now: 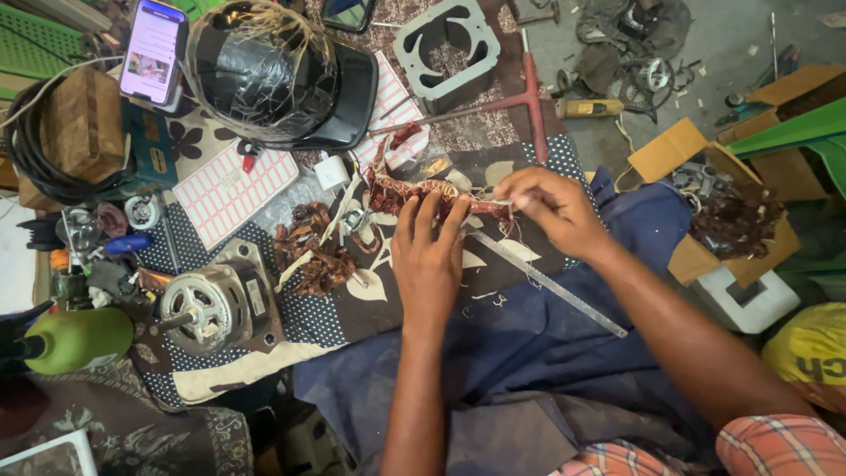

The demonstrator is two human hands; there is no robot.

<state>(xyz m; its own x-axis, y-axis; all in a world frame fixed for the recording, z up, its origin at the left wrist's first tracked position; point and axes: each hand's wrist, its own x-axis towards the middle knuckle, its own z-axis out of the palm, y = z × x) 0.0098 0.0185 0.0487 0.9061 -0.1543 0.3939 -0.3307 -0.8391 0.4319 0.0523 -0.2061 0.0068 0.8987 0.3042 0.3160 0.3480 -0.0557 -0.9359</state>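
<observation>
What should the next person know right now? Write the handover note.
Left hand: flat, fingers spread, pressing the copper wire coil onto the patterned cloth.
Right hand: fingertips pinch the coil's right end.
A steel ruler lies on the cloth under the right wrist. A second loose coil and a motor sit further left.
Done: coil stretched out lengthwise.
Left: coil is in hand, not yet set aside.

Both hands (493, 234) on reddish copper coil (423, 196) — perhaps tying, steel ruler (546, 284) beside
</observation>
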